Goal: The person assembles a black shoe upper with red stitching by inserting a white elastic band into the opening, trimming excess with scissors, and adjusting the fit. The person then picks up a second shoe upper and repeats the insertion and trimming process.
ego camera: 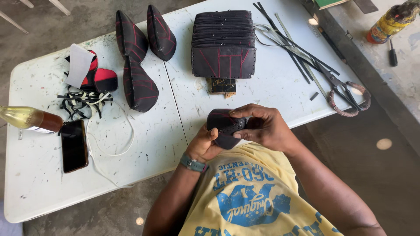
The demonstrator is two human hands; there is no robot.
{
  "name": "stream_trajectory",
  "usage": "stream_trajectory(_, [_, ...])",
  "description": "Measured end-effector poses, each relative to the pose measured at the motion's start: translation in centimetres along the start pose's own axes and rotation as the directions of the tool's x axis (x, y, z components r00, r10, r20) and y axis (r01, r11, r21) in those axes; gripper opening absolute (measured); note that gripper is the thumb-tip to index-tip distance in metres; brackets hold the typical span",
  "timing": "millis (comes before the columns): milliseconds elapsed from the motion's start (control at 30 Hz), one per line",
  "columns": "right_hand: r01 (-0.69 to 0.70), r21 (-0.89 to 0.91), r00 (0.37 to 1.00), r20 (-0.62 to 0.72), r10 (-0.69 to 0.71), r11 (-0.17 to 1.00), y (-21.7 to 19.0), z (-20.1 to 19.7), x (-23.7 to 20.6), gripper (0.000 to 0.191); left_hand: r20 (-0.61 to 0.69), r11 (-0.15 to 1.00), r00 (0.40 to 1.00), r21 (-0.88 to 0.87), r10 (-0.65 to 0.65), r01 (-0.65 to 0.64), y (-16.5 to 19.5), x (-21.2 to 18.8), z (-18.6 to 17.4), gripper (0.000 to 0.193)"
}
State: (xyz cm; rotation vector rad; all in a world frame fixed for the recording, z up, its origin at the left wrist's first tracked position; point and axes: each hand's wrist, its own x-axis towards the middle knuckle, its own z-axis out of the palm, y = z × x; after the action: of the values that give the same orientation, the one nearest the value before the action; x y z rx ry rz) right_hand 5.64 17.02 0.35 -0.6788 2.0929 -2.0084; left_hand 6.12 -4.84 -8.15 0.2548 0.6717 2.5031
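A small black leather piece [222, 123] with red stitching is gripped by both hands just above the near edge of the white table [144, 153]. My left hand [202, 145], with a green watch at the wrist, holds it from below. From the right and over the top, my right hand [262, 126] pinches it with thumb and fingers. Part of the piece is hidden under the fingers.
A stack of flat black leather panels [223, 43] stands at the back. Three pointed black leather shapes [139, 85] lie left of it. Scissors [343, 89] and black strips [288, 43] lie right. A phone [73, 145], bottle [28, 119], white cord [109, 144] and red-black pieces [98, 78] sit left.
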Motion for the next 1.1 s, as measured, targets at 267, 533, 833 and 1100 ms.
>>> stream_trajectory(267, [0.082,-0.359,0.948,-0.259,-0.183,0.93,-3.2,0.4,-2.2,0.015,0.018,0.965,0.98,0.172,0.198,-0.198,0.9,-0.4,2.1,0.051])
stream_trajectory(533, [0.166,-0.636,0.916,-0.185,-0.357,0.754,-5.3,1.1,-2.1,0.009,0.022,0.912,0.964,0.319,0.265,-0.258,1.2,-0.9,3.9,0.052])
stream_trajectory(833, [0.194,-0.723,0.924,-0.092,-0.37,0.663,-5.9,1.0,-2.0,0.013,-0.033,0.897,0.959,0.365,0.282,-0.251,0.2,-1.4,3.5,0.043])
stream_trajectory(1100, [0.355,-0.757,0.9,0.119,-0.419,0.548,-4.3,0.5,-1.4,0.026,-0.073,0.908,0.962,0.355,0.263,-0.222,-0.7,-2.0,4.7,0.042])
